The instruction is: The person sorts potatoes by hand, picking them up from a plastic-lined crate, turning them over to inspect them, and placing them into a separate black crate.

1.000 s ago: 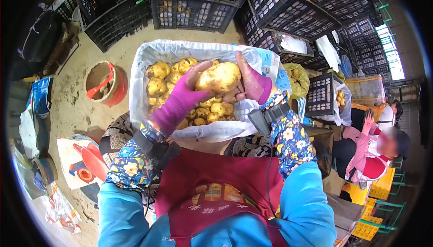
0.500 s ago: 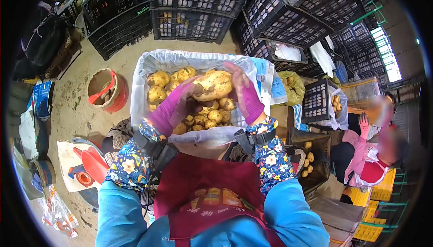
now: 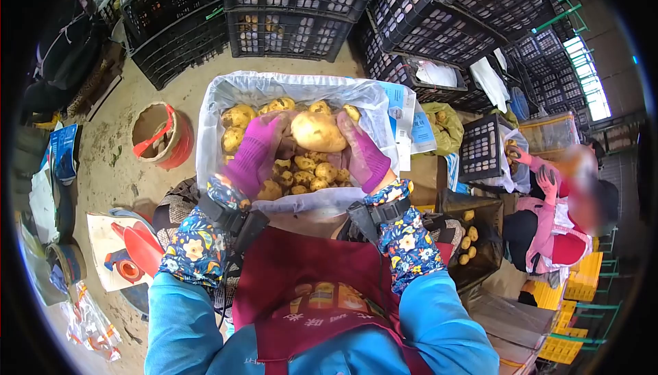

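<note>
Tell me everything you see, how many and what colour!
Lined box: one, white, centre
Dark bin: one, blackish, right
Large potato: one, yellow-brown, above the box
Smaller potatoes: many, yellow-brown, in box and bin
Printed packaging: some, blue and white, right of the box
Sack: one, yellow-green, right of the packaging
Plastic crates: many, black, stacked at the back
Slatted crates: several, yellow, lower right
Bucket: one, red outside, floor at left
Plastic object: one, red, lower left
Wrapper: one, clear and orange, lower left
Co-worker: at least one, pink sleeves, far right
Apron: one, maroon, lower centre
Left hand: one, purple-gloved, at the large potato's left end
Right hand: one, purple-gloved, at its right end
</note>
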Motion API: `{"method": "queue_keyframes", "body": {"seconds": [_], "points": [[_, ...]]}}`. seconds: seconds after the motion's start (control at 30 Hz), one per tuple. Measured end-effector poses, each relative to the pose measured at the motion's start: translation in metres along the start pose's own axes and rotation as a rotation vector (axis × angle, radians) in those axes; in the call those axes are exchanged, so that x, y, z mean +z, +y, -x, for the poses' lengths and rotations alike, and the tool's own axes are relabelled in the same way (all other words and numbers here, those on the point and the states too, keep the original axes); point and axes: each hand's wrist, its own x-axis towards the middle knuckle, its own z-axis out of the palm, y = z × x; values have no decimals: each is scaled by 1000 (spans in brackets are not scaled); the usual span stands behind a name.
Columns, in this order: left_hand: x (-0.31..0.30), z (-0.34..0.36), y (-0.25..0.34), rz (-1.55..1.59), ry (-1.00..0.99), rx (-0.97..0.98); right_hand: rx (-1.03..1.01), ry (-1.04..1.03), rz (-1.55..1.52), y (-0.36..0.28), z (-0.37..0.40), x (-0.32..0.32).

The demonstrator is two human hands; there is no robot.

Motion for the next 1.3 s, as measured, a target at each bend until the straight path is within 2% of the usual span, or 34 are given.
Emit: {"method": "queue_keyframes", "body": {"seconds": [0.1,0.17,0.23,0.27,0.33,0.37,0.43,0.5,0.57,0.6,0.63,0.7,0.73,0.77,0.8,0.83,0.87,0.93,1.0,1.07,1.1,1.13,1.17,1.23,1.27,1.3], "points": [[15,14,18,84,-90,-7,166,-263,-363,-4,5,-20],[-5,-8,-11,-256,-188,323,201,-311,-572,-17,18,-39],[-10,-10,-18,-518,-237,525,193,-359,-782,-35,40,-65],[-13,-13,-21,-669,-241,668,101,-374,-816,-49,61,-81],[-12,-16,-26,-376,-152,459,-66,-327,-820,-67,107,-137],[-6,-14,-24,69,-70,-15,-162,-289,-802,-71,135,-165],[-11,-19,-45,-110,-128,205,-198,-171,-942,-55,183,-232],[-15,-28,-46,-33,-87,-8,-238,-41,-1068,-16,230,-290],[-28,-57,-68,-172,-1,-43,-265,100,-1166,27,267,-324],[-15,-65,-67,-143,-32,-36,-267,221,-1263,39,282,-324],[24,-58,-53,-443,-122,177,-280,244,-1280,49,292,-325],[147,-24,-21,-581,-239,307,-275,272,-1314,72,302,-325],[196,-22,-15,-672,-420,406,-305,255,-1300,76,303,-324],[244,-17,-18,-661,-538,337,-330,218,-1299,76,302,-319],[290,-14,-28,-578,-758,391,-358,177,-1295,74,301,-311],[328,-18,-47,-662,-886,530,-388,138,-1293,70,300,-304],[368,-1,-53,-904,-868,712,-384,155,-1329,65,299,-297],[414,14,-83,-1137,-875,882,-388,121,-1358,57,295,-286],[435,16,-108,-1189,-846,901,-400,43,-1393,61,292,-290],[442,9,-133,-1153,-814,964,-475,121,-1443,68,291,-296],[440,4,-136,-1195,-869,998,-508,164,-1467,70,293,-297],[431,-8,-139,-1236,-909,1034,-470,125,-1420,80,292,-307],[421,-20,-135,-1283,-932,1062,-489,197,-1355,84,300,-317],[383,-44,-82,-1043,-755,666,-499,330,-1138,101,314,-349],[348,-70,-64,-922,-657,572,-530,460,-801,130,327,-375],[307,-91,-43,-795,-554,492,-547,644,-321,167,339,-403]]}}
